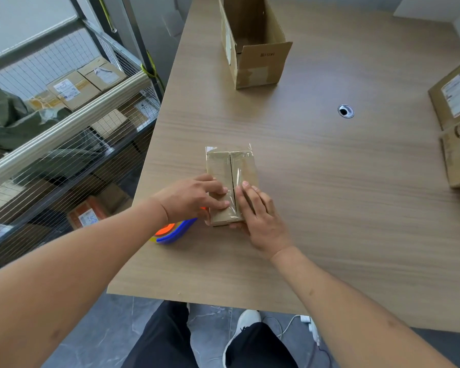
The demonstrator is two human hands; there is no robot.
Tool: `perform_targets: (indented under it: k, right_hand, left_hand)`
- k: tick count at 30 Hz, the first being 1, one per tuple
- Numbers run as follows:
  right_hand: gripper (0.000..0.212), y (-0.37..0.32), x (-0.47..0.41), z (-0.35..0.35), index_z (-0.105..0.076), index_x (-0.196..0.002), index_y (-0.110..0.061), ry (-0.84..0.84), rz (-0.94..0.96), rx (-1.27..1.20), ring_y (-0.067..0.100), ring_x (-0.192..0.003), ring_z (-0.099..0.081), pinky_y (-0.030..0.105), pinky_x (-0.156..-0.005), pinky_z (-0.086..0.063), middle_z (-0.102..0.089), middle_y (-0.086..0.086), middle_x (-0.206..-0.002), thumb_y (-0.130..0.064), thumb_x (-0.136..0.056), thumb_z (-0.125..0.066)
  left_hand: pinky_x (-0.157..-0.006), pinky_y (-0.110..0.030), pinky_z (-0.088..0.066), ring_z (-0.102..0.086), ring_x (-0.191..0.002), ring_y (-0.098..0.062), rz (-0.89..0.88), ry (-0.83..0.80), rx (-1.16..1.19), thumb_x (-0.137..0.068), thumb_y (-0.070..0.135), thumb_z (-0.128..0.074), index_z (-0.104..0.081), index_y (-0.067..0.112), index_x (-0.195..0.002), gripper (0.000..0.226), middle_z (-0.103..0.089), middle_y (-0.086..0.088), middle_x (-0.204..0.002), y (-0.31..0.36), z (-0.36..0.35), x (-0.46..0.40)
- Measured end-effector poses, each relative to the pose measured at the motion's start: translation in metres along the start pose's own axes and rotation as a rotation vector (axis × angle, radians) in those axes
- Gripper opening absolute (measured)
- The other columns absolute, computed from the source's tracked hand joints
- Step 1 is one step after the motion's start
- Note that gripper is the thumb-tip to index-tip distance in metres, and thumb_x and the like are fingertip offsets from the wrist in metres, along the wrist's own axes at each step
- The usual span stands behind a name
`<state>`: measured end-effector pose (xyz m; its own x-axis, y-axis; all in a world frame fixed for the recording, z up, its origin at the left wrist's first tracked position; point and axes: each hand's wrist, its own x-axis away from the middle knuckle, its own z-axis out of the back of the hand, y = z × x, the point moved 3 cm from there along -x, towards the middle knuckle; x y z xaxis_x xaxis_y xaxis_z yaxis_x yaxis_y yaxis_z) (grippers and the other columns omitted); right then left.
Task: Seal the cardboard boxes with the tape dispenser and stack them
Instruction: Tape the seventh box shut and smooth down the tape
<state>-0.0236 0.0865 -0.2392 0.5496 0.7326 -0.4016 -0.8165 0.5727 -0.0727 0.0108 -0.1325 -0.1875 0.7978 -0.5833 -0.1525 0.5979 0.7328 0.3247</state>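
Under both hands, on the table [329, 181] near its front edge, lay the small box [230, 168], flaps closed and clear tape [238, 171] running along its centre seam. The left hand [190, 199] lay flat-fingered across the near left flap, pressing the tape down; the right hand [260, 216] pressed beside the seam with straight fingers, its thumb seemingly tucked under the near end. Neither pinched anything. Just left of the grip, partly hidden by the left wrist, sat the dispenser [174, 231], untouched. Beyond the hands stood an open box [260, 62], unsealed; well off to the right lay more boxes [454, 123]. The step looked like smoothing the tape. Next, judging by this, the sealed box needs setting aside for stacking and the open one drawing near.
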Motion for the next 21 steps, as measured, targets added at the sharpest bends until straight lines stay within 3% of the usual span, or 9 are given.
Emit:
perform_targets:
  k: [3, 6, 10, 14, 17, 19, 21]
  right_hand:
    - [0.072, -0.003, 0.001, 0.002, -0.043, -0.153, -0.007, -0.032, -0.037, 0.017, 0.033, -0.134, -0.045, 0.042, -0.115, -0.040, -0.044, 0.015, -0.156, -0.060, -0.104, -0.035]
    - [0.078, -0.003, -0.002, 0.010, -0.051, -0.148, -0.007, -0.033, -0.078, 0.025, 0.031, -0.120, -0.048, 0.040, -0.107, -0.045, -0.053, 0.015, -0.147, -0.067, -0.101, -0.033]
    - [0.095, -0.008, 0.004, 0.025, -0.053, -0.146, -0.008, -0.099, -0.092, -0.125, 0.030, -0.110, -0.049, 0.042, -0.095, -0.054, -0.056, 0.011, -0.138, -0.080, -0.085, -0.044]
    - [0.106, 0.004, 0.014, 0.038, -0.046, -0.150, -0.004, -0.230, -0.039, -0.380, 0.029, -0.127, -0.046, 0.033, -0.114, -0.038, -0.046, 0.009, -0.150, -0.079, -0.077, -0.059]
    - [0.094, 0.021, 0.016, 0.045, -0.047, -0.150, -0.004, -0.282, 0.051, -0.501, 0.028, -0.135, -0.045, 0.023, -0.121, -0.023, -0.045, 0.011, -0.155, -0.060, -0.079, -0.074]
    - [0.085, 0.029, 0.015, 0.046, -0.052, -0.146, -0.005, -0.272, 0.104, -0.495, 0.027, -0.133, -0.048, 0.023, -0.119, -0.026, -0.049, 0.010, -0.153, -0.047, -0.078, -0.081]
    - [0.080, 0.030, 0.014, 0.044, -0.056, -0.143, -0.007, -0.254, 0.125, -0.464, 0.025, -0.129, -0.052, 0.032, -0.114, -0.039, -0.052, 0.007, -0.151, -0.039, -0.076, -0.085]
  left_hand:
    - [-0.072, -0.045, -0.061, -0.056, -0.107, -0.029, 0.097, 0.026, -0.004, -0.069, 0.005, -0.090, -0.072, 0.024, -0.124, 0.061, -0.064, -0.008, -0.125, 0.007, -0.004, 0.007]
    - [-0.072, -0.047, -0.061, -0.060, -0.118, -0.031, 0.210, 0.024, 0.032, -0.072, 0.001, -0.076, -0.069, 0.024, -0.127, 0.060, -0.058, -0.006, -0.135, 0.018, -0.004, 0.010]
    - [-0.082, -0.043, -0.059, -0.057, -0.116, -0.023, 0.311, 0.103, 0.092, -0.083, 0.024, -0.047, -0.073, 0.015, -0.117, 0.044, -0.058, -0.002, -0.131, 0.053, 0.000, 0.000]
    - [-0.102, -0.041, -0.053, -0.057, -0.127, -0.027, 0.333, 0.170, 0.066, -0.093, 0.035, -0.064, -0.071, 0.010, -0.123, 0.039, -0.059, -0.008, -0.137, 0.078, -0.014, -0.005]
    - [-0.111, -0.041, -0.046, -0.049, -0.139, -0.027, 0.394, 0.179, 0.071, -0.089, 0.047, -0.073, -0.069, 0.011, -0.129, 0.053, -0.056, -0.007, -0.144, 0.084, -0.024, -0.002]
    - [-0.113, -0.042, -0.042, -0.043, -0.144, -0.028, 0.449, 0.194, 0.084, -0.085, 0.048, -0.078, -0.067, 0.014, -0.133, 0.059, -0.050, -0.008, -0.151, 0.085, -0.030, 0.001]
    - [-0.118, -0.042, -0.035, -0.038, -0.148, -0.029, 0.496, 0.216, 0.090, -0.082, 0.048, -0.081, -0.065, 0.018, -0.137, 0.065, -0.045, -0.009, -0.156, 0.084, -0.034, 0.005]
